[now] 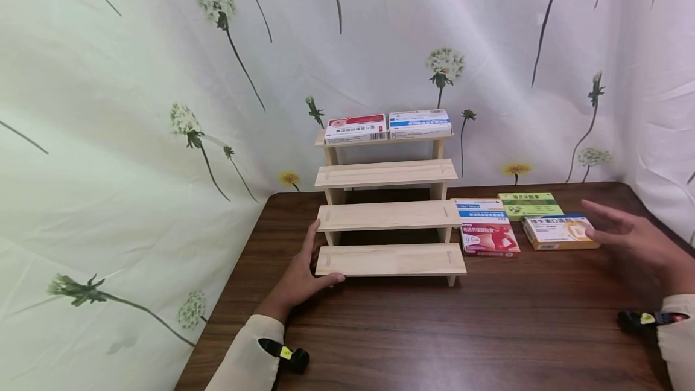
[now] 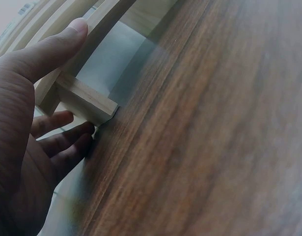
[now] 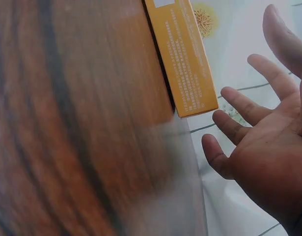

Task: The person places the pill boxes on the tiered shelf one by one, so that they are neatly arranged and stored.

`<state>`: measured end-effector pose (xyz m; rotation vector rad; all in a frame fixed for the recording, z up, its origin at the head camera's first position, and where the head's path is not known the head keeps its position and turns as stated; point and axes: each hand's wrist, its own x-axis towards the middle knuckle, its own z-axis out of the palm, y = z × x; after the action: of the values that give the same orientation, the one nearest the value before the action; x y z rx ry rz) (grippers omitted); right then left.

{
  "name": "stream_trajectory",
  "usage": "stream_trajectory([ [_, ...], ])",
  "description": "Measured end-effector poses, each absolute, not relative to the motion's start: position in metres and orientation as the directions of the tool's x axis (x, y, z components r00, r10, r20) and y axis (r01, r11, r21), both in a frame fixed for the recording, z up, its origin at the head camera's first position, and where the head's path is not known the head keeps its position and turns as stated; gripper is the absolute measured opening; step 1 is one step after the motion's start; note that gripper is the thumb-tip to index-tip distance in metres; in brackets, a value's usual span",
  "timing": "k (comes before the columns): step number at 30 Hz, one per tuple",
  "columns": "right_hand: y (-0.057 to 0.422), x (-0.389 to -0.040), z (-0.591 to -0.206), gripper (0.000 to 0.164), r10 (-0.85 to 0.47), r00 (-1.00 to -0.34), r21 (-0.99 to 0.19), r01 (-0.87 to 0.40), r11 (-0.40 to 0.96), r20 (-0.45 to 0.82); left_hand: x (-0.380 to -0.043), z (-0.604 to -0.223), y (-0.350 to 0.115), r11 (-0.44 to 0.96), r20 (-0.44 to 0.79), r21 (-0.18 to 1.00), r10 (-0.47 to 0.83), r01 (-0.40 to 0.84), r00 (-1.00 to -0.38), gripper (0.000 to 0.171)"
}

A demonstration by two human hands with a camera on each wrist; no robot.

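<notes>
A four-tier wooden step shelf [image 1: 388, 216] stands on the table. At its left end, my left hand [image 1: 298, 279] grips it, with the thumb along the front of the lowest step. In the left wrist view the fingers [image 2: 67, 140] reach around the outside of the shelf's leg [image 2: 87, 101]. My right hand [image 1: 637, 243], fingers spread, is at the right end of a white and orange medicine box [image 1: 561, 233]. That box's orange side [image 3: 185, 59] shows in the right wrist view, with the fingertips just past its end and nothing held.
A red and white box [image 1: 355, 130] and a blue and white box [image 1: 420, 124] lie on the top tier. Right of the shelf are a pink-red box [image 1: 490, 239], another blue and white box [image 1: 478, 211] and a green box [image 1: 530, 206]. A dandelion-print curtain [image 1: 380, 35] hangs behind the table.
</notes>
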<state>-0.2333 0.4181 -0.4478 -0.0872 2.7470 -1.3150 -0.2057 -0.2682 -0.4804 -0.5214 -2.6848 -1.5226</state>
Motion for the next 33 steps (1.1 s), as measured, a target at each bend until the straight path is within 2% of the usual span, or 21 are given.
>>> stream_trajectory([
  [11, 0.424, -0.232, -0.464, 0.089, -0.130, -0.991, -0.792, -0.063, 0.607, -0.020, -0.206, -0.481, -0.268, 0.476, 0.187, 0.824, 0.283, 0.307, -0.941, 0.131],
  [33, 0.430, -0.234, -0.475, 0.098, -0.075, -0.994, -0.788, 0.018, 0.615, -0.081, -0.207, -0.482, -0.268, 0.458, 0.185, 0.837, 0.278, 0.300, -0.942, 0.131],
])
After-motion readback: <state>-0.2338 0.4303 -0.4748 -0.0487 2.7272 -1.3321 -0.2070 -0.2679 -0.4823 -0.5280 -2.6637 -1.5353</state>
